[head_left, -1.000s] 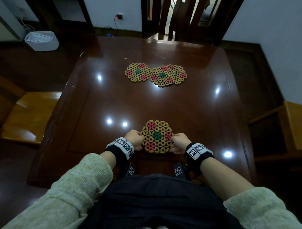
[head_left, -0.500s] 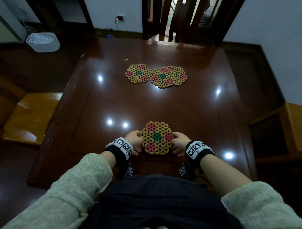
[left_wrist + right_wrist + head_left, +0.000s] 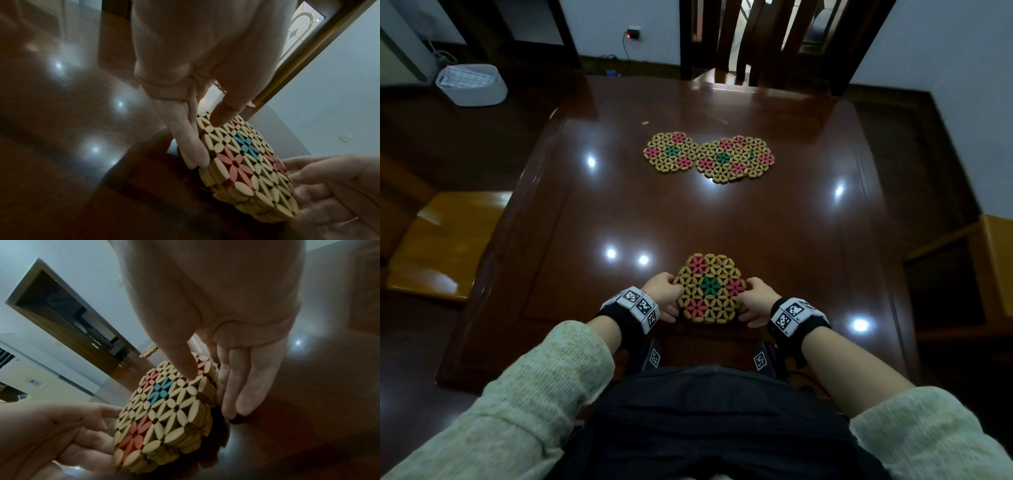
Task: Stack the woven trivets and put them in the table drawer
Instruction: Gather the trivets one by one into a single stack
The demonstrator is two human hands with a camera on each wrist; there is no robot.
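Dark polished table [image 3: 722, 212], with both hands squaring a small pile of mats at its near edge.

Head view: the left hand [image 3: 662, 296] and right hand [image 3: 755, 303] clasp opposite sides of the near pile [image 3: 709, 289]; far off, a left mat [image 3: 671, 152] sits just beside a right mat [image 3: 736, 159] that seems to overlap another. Left wrist view: thumb on top, fingers [image 3: 190, 146] along the edge, and the pile looks several layers thick. Right wrist view: the same pinching hold from the right. Judging by this, stacking is partly done; the far mats remain, and no drawer is visible yet.
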